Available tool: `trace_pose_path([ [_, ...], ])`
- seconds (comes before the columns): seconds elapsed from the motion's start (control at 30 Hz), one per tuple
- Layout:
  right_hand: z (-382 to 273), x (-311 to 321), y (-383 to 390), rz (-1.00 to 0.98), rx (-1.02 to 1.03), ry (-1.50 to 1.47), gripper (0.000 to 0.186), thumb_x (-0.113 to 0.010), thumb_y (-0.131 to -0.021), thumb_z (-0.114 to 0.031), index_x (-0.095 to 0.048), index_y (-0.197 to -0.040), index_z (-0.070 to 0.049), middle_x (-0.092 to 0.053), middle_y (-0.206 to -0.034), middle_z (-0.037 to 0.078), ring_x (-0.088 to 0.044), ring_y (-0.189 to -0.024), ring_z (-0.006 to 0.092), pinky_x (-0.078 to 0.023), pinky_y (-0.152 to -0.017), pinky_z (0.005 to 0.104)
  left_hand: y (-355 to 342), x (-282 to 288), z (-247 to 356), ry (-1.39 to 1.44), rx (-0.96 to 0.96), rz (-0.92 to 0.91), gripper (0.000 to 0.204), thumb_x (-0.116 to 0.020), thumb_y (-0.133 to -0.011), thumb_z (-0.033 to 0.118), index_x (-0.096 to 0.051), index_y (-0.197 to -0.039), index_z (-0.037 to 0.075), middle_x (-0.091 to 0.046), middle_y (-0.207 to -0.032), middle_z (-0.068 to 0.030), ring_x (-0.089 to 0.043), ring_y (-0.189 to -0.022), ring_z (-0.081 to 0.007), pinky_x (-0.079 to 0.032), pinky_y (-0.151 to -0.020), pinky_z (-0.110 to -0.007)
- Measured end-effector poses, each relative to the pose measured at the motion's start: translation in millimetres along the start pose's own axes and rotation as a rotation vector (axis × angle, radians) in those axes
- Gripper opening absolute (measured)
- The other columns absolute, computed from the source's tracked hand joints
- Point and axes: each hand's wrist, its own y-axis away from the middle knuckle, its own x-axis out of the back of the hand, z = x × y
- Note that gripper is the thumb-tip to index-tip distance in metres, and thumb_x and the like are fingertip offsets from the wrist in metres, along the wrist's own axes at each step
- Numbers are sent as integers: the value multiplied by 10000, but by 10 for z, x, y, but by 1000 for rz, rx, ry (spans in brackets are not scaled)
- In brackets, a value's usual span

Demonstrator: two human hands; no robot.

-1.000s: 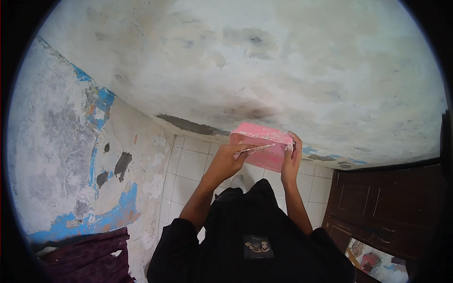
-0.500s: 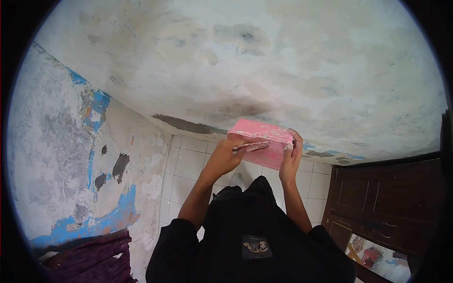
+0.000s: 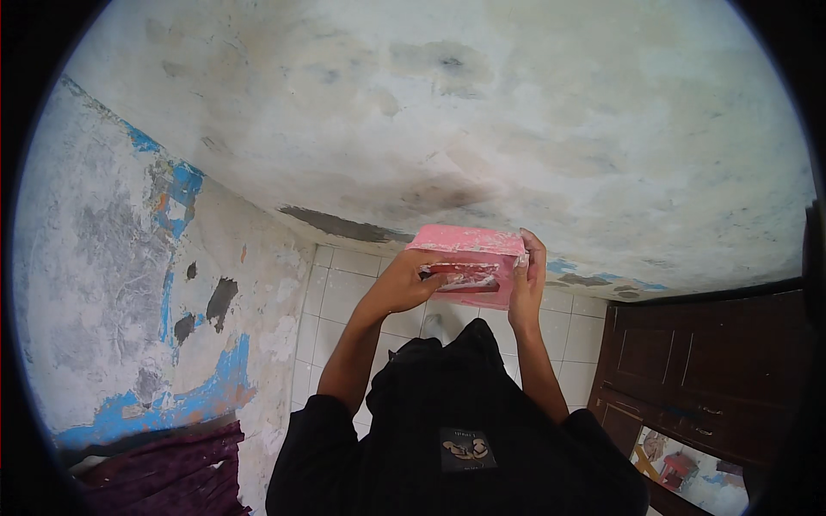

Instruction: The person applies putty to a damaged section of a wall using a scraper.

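A pink plastic box (image 3: 469,237), smeared with whitish putty, is held in front of me near the wall, its opening turned up toward me. My right hand (image 3: 527,288) grips its right end, thumb on the inner side and fingers around the outside. At the left, my left hand (image 3: 401,285) is closed on a putty-coated scraper (image 3: 469,276), which extends into the box's opening. The scraper is seen as reddish strips with white putty; whether it is one blade or two I cannot tell.
The patched wall (image 3: 482,112) rises just beyond the box. A left wall (image 3: 112,258) shows blue flaking paint, with purple cloth (image 3: 172,473) below. Dark wooden cabinet (image 3: 705,361) stands at right, a mirror (image 3: 688,469) beside it. White tiles (image 3: 344,297) cover the floor.
The scraper has turned flatter and lower inside the box, with my left hand shifting slightly left and down. The box has tilted and moved a little left in my right hand.
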Motion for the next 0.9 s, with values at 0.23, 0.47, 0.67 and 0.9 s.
trace_pose_path([
  [0.23, -66, -11, -20, -49, 11, 49, 505, -487, -1029, -320, -400, -1414, -5, -453, -1386, 134, -386, -1340, 233, -269, -1132, 366, -11, -58, -88, -11, -53, 69, 245, -661, -815, 25, -684, -1055, -17, -702, -900, -179, -635, -793, -227, -494, -755, -332],
  [0.47, -37, -25, -20, -30, -82, 7, 457, -472, -1040, -297, -413, -1413, -40, -462, -1364, 120, -427, -1273, 203, -311, -1095, 351, -4, 34, -50, 61, 61, -64, 212, -693, -843, 61, -697, -1037, -24, -710, -917, -169, -636, -819, -200, -493, -773, -335],
  [0.67, -96, -85, -41, -38, -134, 51, 437, -473, -1044, -292, -423, -1407, -55, -481, -1309, 100, -454, -1199, 173, -347, -1054, 324, -13, 155, -110, 45, 63, -68, 204, -704, -845, 64, -704, -1031, -20, -718, -925, -134, -632, -810, -163, -500, -769, -321],
  [0.9, 56, 36, -79, 5, -184, 110, 437, -478, -1046, -305, -427, -1403, -58, -483, -1289, 74, -491, -1095, 148, -397, -990, 299, 133, 259, -372, 203, 158, -37, 194, -704, -861, 81, -717, -1033, -8, -715, -918, -66, -628, -835, -131, -501, -794, -289],
])
